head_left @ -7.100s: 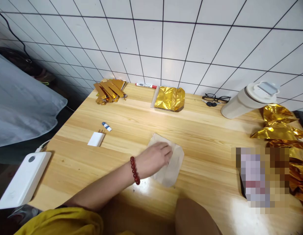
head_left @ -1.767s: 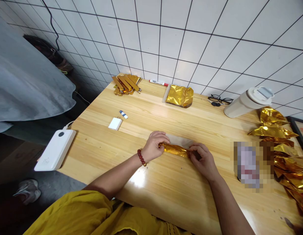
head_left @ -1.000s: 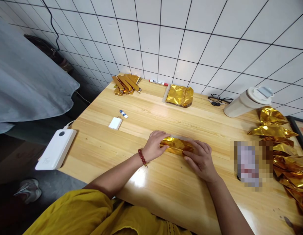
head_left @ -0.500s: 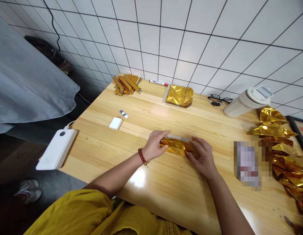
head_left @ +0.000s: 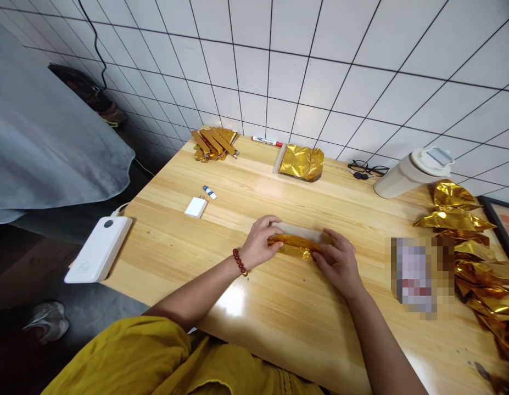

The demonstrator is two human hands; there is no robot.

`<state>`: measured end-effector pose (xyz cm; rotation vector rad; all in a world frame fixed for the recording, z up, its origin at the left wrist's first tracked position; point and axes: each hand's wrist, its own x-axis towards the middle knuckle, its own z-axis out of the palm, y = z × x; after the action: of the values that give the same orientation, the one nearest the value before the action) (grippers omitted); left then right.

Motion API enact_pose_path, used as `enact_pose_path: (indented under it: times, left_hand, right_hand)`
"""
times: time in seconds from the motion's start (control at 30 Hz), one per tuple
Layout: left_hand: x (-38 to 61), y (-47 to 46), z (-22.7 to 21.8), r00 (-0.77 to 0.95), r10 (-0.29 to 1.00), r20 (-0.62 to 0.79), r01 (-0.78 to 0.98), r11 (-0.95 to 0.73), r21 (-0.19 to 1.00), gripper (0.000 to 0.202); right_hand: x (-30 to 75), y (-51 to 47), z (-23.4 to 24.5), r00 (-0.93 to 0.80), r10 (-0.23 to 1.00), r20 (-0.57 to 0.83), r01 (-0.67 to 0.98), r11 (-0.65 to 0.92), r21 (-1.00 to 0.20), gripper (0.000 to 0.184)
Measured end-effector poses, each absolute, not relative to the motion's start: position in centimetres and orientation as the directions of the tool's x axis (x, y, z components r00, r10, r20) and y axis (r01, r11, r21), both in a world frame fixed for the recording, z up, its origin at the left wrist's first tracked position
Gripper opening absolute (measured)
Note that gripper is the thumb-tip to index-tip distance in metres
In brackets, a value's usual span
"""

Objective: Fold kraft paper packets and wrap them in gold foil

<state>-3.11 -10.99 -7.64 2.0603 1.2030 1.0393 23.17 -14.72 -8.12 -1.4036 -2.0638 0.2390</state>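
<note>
A sheet of gold foil paper (head_left: 296, 244), with a pale strip along its far side, lies low over the middle of the wooden table (head_left: 258, 318). Its near part is folded up into a curved ridge. My left hand (head_left: 260, 241) grips the sheet's left end between thumb and fingers; a red bead bracelet circles that wrist. At the right end, my right hand (head_left: 336, 260) pinches the same paper, thumb on the near side and fingers on the far side. Parts of both paper ends are hidden by my fingers.
Flat gold sheets (head_left: 302, 163) and folded gold strips (head_left: 215, 142) lie along the back. Folded gold pieces (head_left: 480, 269) pile up at right, beside a tumbler (head_left: 413, 173) and glasses (head_left: 367, 168). A white charger (head_left: 195, 207) and a power bank (head_left: 100, 249) are at left.
The near part of the gold paper has been turned further up, and more of the pale strip shows behind it. Both hands keep hold of its ends.
</note>
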Motion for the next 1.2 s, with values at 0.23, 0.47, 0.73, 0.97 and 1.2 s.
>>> enact_pose_path:
  times: [0.23,0.47,0.73,0.97,1.2]
  left_hand:
    - [-3.0,-10.9,-7.9,0.313,0.886,0.342,0.559,-0.463,0.688,0.010]
    - [-2.7,-11.1,-7.3,0.259,0.893,0.369,0.503,-0.451,0.737,0.009]
    - [-0.1,-6.3,-3.8,0.275,0.885,0.376,0.337,-0.455,0.824,0.010]
    - [1.2,-2.7,-5.6,0.138,0.961,0.241,0.391,-0.277,0.878,0.010]
    - [0.3,-2.3,-9.0,0.102,0.940,0.327,0.333,-0.342,0.879,0.022]
  right_hand:
    - [23.1,-14.6,-8.5,-0.170,0.902,0.396,0.821,0.352,-0.449,0.015]
    - [23.0,-14.7,-8.1,-0.181,0.896,0.405,0.747,0.393,-0.537,0.015]
    - [23.6,-12.3,-6.1,0.167,0.978,0.126,0.325,0.066,-0.943,0.032]
    - [24.8,-7.9,-7.1,0.207,0.951,0.229,0.465,0.110,-0.879,0.037]
    - [25.1,-7.7,-10.1,0.081,0.877,0.474,0.760,0.254,-0.599,0.034]
